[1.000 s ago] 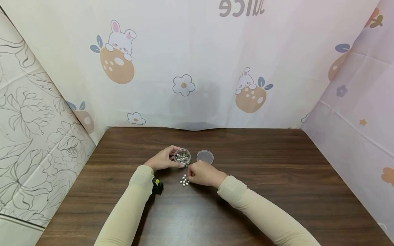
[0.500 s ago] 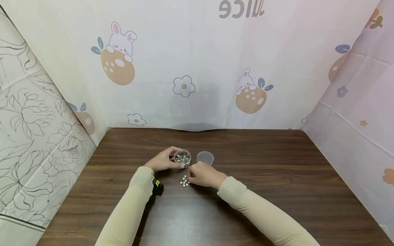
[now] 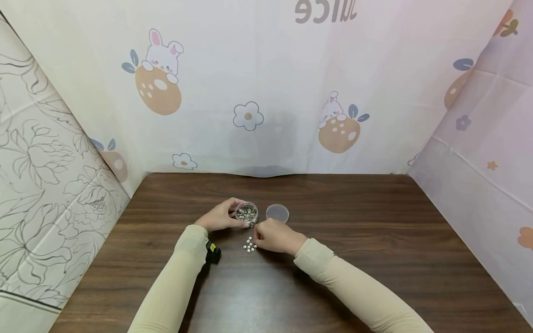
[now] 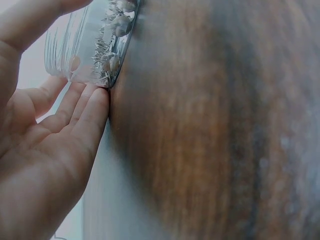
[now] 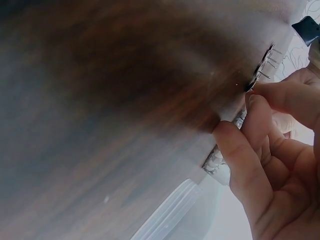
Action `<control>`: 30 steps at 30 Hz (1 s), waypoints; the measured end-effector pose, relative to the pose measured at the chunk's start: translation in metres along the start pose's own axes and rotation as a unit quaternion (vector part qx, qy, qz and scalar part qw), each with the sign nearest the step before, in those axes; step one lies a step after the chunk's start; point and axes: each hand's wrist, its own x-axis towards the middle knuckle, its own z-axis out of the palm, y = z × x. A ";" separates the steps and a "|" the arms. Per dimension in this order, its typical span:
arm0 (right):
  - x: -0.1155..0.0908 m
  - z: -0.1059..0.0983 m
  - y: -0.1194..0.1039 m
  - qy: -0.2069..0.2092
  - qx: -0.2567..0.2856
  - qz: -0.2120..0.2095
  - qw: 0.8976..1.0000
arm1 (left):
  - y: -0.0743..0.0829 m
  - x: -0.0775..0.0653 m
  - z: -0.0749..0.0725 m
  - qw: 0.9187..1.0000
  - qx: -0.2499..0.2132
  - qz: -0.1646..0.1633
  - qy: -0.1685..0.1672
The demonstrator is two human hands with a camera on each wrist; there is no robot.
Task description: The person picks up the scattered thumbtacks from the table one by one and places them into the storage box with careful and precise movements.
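Note:
In the head view my left hand (image 3: 220, 216) holds a round clear jar (image 3: 246, 212) partly filled with silver thumbtacks. The left wrist view shows its fingers and thumb curved about the jar's wall (image 4: 65, 50), which stands on the table. Just in front of the jar lies a small group of loose thumbtacks (image 3: 250, 246), their pins pointing up in the right wrist view. My right hand (image 3: 275, 235) is down at the right side of this group. Its thumb and forefinger pinch at the end tack (image 5: 248, 90), which the fingertips mostly hide.
A clear round lid (image 3: 277, 213) lies on the dark wooden table (image 3: 354, 222), right of the jar and behind my right hand. A black device (image 3: 213, 252) is strapped at my left wrist. Printed cloth (image 3: 266, 69) hangs along the table's back edge and both sides.

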 end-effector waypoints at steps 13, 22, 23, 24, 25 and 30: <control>0.000 -0.001 0.003 0.006 0.019 -0.010 1.000 | 0.010 -0.005 -0.001 1.000 -0.004 0.005 -0.009; -0.001 -0.002 0.012 -0.003 0.099 0.001 0.995 | 0.004 -0.002 0.002 1.000 -0.002 -0.002 -0.003; -0.001 -0.003 0.013 0.000 0.102 -0.002 0.995 | 0.005 -0.003 0.002 1.000 -0.003 0.000 -0.003; -0.001 -0.003 0.013 0.006 0.104 -0.008 0.995 | 0.005 -0.002 0.002 1.000 -0.005 0.003 -0.003; 0.000 -0.003 0.013 0.013 0.104 -0.012 0.994 | 0.004 -0.002 0.002 1.000 -0.006 0.005 -0.003; 0.006 -0.006 0.013 0.056 0.111 -0.015 0.992 | 0.003 -0.002 0.000 1.000 -0.003 0.008 -0.002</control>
